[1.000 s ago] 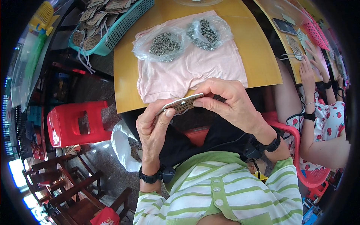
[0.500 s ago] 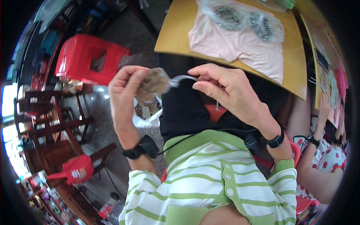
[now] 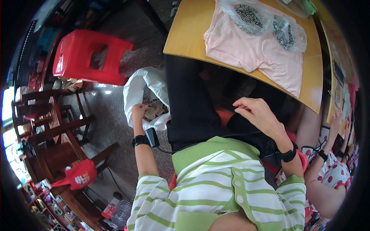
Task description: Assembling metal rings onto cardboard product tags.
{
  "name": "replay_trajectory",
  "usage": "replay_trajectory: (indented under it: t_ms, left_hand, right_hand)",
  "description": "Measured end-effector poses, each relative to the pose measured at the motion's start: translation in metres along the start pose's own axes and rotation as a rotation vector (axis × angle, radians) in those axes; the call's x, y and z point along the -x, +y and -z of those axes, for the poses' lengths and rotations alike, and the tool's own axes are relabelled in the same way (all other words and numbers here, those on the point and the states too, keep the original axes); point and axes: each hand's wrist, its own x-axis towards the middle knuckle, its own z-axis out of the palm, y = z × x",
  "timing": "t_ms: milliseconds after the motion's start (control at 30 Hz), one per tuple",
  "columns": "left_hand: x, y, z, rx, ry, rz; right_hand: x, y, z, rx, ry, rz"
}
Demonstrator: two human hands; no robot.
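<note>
My left hand (image 3: 138,112) is lowered to the opening of a white woven sack (image 3: 135,86) on the floor, its fingers curled. Beside the fingertips lies a brownish packet (image 3: 150,113), among other brown and clear scraps in the sack; whether the hand grips it is hard to tell. Over my lap, in front of the table edge, my right hand (image 3: 259,115) has thumb and bent fingers drawn together. Anything between those fingers is too small to make out.
The yellow table (image 3: 189,34) carries a pink cloth garment (image 3: 246,50) and clear bags of dark speckled bits (image 3: 248,17). A red plastic stool (image 3: 77,54) and wooden chairs (image 3: 50,154) stand at left. At right a co-worker's arm (image 3: 325,150) reaches to another table.
My left hand has gone down from above my lap to the sack, and the brown packet it held up is no longer raised. The right hand moved right and nearer; its white strip is out of sight.
</note>
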Motion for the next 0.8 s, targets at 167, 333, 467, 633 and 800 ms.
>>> replay_trajectory:
  t_ms: [167, 333, 467, 633, 800]
  left_hand:
    - [0.010, 0.039, -0.007, 0.412, 0.069, -0.190]
    - [0.028, 0.073, -0.012, 0.679, -0.221, -0.159]
    - [0.052, 0.099, -0.010, 0.702, -0.510, -0.101]
    - [0.050, 0.089, -0.016, 0.710, -0.454, -0.142]
    - [0.055, 0.090, -0.014, 0.658, -0.398, -0.168]
  right_hand:
    - [-0.001, 0.016, 0.004, 0.083, 0.028, 0.005]
    - [0.010, 0.039, 0.021, 0.125, 0.066, -0.054]
    - [0.020, 0.054, 0.028, 0.154, 0.107, -0.083]
    - [0.029, 0.058, 0.031, 0.147, 0.186, -0.136]
    - [0.045, 0.086, 0.030, 0.142, 0.241, -0.233]
